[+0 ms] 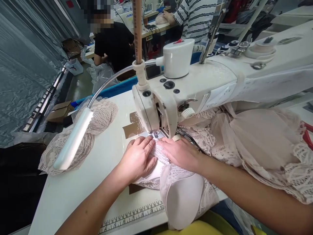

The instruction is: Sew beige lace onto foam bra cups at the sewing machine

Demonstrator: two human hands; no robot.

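Under the head of a white sewing machine [151, 107] lies a pale pink lace bra piece [158, 151], and its moulded cup [184, 199] hangs over the table's front edge. My left hand [139, 158] rests flat on the lace, fingertips close to the presser foot [156, 134]. On the other side, my right hand [182, 153], with a ring on one finger, presses on the same lace with its fingers stretched out. Both hands lie just in front of the needle area. The fingers partly hide the seam, and the needle itself is hard to make out.
Stacked lace cups [97, 117] lie at the left under a gooseneck lamp [75, 140]. More lace garments [264, 133] are heaped right of the machine. A ruler strip [134, 217] runs along the front edge. Two people sit at machines beyond.
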